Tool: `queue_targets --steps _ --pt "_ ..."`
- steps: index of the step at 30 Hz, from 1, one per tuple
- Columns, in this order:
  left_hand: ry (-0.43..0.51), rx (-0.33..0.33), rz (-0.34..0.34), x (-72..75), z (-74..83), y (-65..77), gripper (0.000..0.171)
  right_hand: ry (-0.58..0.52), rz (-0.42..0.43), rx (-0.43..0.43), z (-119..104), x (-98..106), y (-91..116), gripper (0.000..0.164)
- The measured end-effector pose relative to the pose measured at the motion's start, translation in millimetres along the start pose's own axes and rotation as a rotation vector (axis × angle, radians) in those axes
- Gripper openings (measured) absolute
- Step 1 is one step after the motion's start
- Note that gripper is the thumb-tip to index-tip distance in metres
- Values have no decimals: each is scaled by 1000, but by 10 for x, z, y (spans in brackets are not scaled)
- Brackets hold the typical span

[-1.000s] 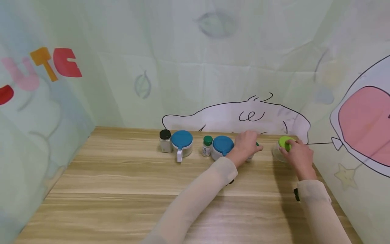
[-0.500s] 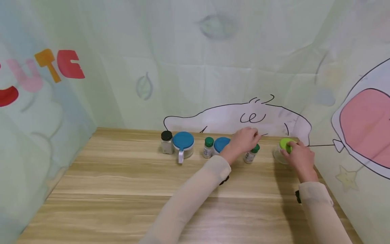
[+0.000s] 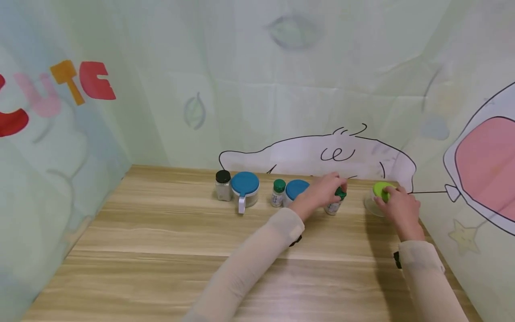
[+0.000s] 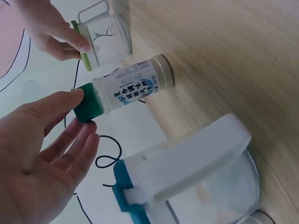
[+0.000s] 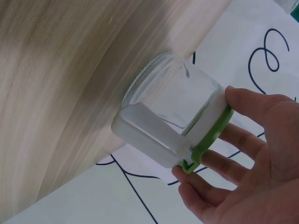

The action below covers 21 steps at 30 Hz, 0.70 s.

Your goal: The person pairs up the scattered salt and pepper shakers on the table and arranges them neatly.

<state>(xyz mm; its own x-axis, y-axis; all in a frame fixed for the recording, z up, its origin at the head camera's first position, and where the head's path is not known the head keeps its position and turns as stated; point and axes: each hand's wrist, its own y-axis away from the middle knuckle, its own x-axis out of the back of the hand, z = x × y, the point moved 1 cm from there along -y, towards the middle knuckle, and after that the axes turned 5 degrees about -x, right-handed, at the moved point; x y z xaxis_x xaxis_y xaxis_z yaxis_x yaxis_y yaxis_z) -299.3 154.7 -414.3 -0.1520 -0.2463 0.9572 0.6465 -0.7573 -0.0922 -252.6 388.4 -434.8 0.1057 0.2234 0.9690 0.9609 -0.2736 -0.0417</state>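
Observation:
In the head view my left hand (image 3: 322, 193) reaches to a small labelled seasoning bottle (image 3: 333, 207) with a green cap. The left wrist view has the thumb and a finger pinching that cap (image 4: 88, 103), while the other fingers stay off the bottle. Farther right, my right hand (image 3: 402, 208) holds a clear seasoning jar (image 3: 374, 205) by its lime-green lid. Seen from the right wrist, thumb and fingertips go round the lid (image 5: 212, 133), beside the jar's white handle (image 5: 149, 137). The jar looks transparent, with nothing visible inside.
Left of my hands, along the back of the wooden table (image 3: 169, 268), stand a black-capped jar (image 3: 223, 191), a blue-lidded jar with a handle (image 3: 245, 184), another green-capped bottle (image 3: 277, 197) and a second blue-lidded jar (image 3: 296, 188). Printed cloth walls (image 3: 257, 103) border the back and sides.
My left hand drew slightly left off the green-capped bottle, uncovering it, and its fingers now touch the cap again. The right hand stays at the lime-green lid. The head view shifted slightly.

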Motion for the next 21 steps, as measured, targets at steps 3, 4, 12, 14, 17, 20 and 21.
queue_targets --steps 3,4,12,14,17,20,21 --pt "-6 9 20 -26 6 -12 24 3 9 10 12 -3 -5 55" --pt "-5 11 26 -31 7 -15 24 4 10 11 11 -5 -7 55" --pt "-2 42 57 -42 26 -18 20 9 -5 28 12 26 -8 58" --pt "-28 49 60 -37 44 -11 18 4 -23 44 22 53 -17 60" --pt "-55 63 64 -35 75 1 16 -9 -59 69 46 100 -37 63" --pt "-60 81 75 -33 103 7 15 -24 -84 76 81 130 -67 65" --pt "-57 85 79 -35 110 8 15 -31 -86 71 89 138 -73 66"
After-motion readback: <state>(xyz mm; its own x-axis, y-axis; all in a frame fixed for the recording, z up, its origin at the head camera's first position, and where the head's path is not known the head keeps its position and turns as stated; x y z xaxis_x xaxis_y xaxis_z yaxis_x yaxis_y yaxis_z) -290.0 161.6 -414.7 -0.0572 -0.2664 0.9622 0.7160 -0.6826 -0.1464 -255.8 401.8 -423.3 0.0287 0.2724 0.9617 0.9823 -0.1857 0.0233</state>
